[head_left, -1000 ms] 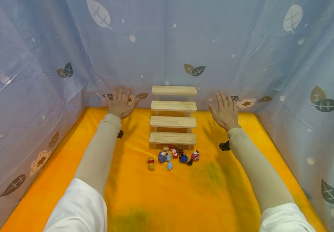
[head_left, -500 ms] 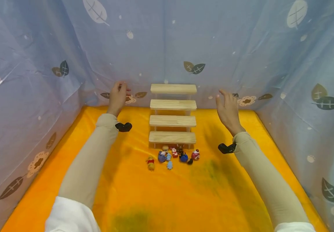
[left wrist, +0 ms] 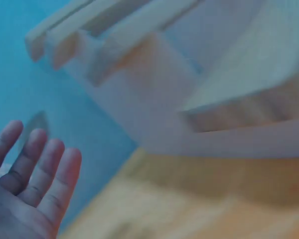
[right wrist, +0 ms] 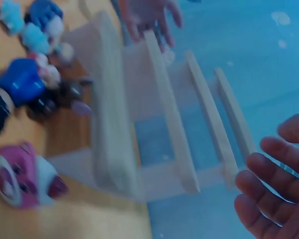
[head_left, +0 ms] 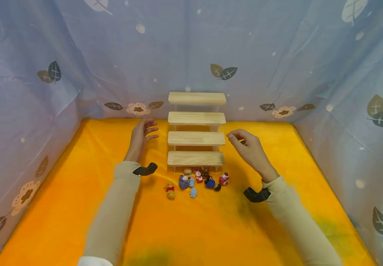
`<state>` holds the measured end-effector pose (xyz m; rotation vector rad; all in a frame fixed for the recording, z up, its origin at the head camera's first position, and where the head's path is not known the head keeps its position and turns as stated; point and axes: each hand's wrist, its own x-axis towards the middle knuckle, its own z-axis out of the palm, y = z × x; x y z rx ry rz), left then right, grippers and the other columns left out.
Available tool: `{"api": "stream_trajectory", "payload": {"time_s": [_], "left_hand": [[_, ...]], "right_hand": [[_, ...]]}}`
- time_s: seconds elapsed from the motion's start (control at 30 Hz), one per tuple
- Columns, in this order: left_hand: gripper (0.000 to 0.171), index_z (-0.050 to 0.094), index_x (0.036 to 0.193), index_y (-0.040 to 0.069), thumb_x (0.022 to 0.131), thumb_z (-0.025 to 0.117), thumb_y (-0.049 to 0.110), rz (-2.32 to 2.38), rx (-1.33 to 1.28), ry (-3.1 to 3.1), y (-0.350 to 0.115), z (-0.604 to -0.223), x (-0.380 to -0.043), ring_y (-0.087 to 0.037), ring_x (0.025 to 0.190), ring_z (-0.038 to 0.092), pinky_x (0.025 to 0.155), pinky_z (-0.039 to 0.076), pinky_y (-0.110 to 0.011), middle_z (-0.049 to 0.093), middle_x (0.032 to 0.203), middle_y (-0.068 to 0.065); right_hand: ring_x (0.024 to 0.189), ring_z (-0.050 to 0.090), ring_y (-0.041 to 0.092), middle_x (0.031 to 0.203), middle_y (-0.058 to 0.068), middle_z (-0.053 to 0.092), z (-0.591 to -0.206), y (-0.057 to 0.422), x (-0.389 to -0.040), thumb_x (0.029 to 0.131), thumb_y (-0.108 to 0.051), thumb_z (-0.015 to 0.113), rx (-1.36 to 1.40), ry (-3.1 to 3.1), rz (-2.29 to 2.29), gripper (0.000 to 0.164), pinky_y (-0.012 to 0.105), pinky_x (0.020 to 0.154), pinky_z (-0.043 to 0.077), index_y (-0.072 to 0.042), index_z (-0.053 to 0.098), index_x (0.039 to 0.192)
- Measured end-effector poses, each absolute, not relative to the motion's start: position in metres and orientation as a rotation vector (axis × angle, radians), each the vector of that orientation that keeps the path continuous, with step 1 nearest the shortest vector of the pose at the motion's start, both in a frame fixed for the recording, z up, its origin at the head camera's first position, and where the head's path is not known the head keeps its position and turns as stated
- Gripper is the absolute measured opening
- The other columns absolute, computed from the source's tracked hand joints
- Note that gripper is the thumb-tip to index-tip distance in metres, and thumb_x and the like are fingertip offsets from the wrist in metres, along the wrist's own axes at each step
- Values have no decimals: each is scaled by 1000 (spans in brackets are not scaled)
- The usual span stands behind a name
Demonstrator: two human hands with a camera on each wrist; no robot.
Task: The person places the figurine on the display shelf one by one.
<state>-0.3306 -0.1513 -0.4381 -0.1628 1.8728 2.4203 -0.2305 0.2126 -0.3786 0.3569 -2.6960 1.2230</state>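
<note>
A wooden four-tier step shelf stands at the back middle of the orange cloth. My left hand hovers just left of the shelf, its fingers relaxed and holding nothing. On the other side my right hand is close to the shelf's right ends, fingers loosely bent, with nothing in them. Several small toy figures lie in front of the lowest step, among them a pink bear figure, a dark-blue figure, a light-blue figure and a yellow bear figure in red.
A blue-grey curtain printed with leaves and flowers hangs behind and along both sides. The orange cloth covers the floor in front. Black wrist cameras sit beneath both sleeves.
Both hands have come down from near the back curtain and in toward the shelf's sides. Their spread fingers have relaxed and bent. The head view has shifted slightly; the figures and shelf stay put.
</note>
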Motion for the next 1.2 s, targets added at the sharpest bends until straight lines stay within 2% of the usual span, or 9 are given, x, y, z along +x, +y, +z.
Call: {"api": "stream_trajectory", "payload": {"time_s": [0.1,0.27,0.43,0.57,0.73,0.87,1.0,1.2], "left_hand": [[42,59,129,11,109,39,42,2440,-172,1757,-144,-458,-325,-29,120,58,94,56,-36,60,130,-8],[56,50,144,6,108,39,47,2351,-191,1713,-134,-478,-314,-21,112,61,92,55,-34,57,132,-6],[56,50,144,10,108,34,50,2318,-137,1655,-128,-487,-303,-20,114,59,87,53,-29,57,130,-2],[54,48,145,9,110,31,47,2325,-96,1577,-124,-493,-299,-21,115,58,85,52,-26,57,127,-2],[54,41,148,6,110,30,44,2342,-101,1517,-123,-499,-297,-17,110,58,86,50,-25,56,125,-2],[45,44,141,9,111,31,40,2356,-116,1483,-122,-501,-298,-12,100,56,83,46,-24,57,116,1],[35,47,132,12,111,33,37,2352,-85,1494,-123,-504,-295,-11,100,58,83,46,-23,59,115,1],[32,54,124,13,107,47,40,2292,72,1602,-126,-508,-289,-14,112,60,94,47,-25,62,120,-1]], "right_hand": [[92,63,17,111,5,72,-384,204,-223,105,-36,54,423,-2748,1203,33,34,81,52,-11,69,122],[87,64,16,117,5,73,-394,191,-213,105,-29,57,524,-2835,1206,28,33,78,54,-12,70,122],[83,67,21,118,9,73,-406,182,-206,103,-20,60,642,-2881,1210,26,28,74,55,-7,71,123],[74,64,14,113,8,74,-414,178,-201,101,-16,63,717,-2919,1138,22,26,67,54,-7,72,119],[75,58,9,105,2,74,-422,178,-195,100,-18,64,737,-3052,1006,24,25,63,49,-9,71,121],[75,60,10,111,2,73,-429,181,-188,99,-21,65,707,-3130,899,28,25,63,49,-11,69,125],[89,66,13,120,3,70,-437,180,-181,97,-23,69,685,-3115,812,30,29,73,54,-14,66,126],[80,51,8,101,-2,62,-443,181,-170,91,-26,77,728,-3042,655,25,24,65,45,-17,61,109]]}}
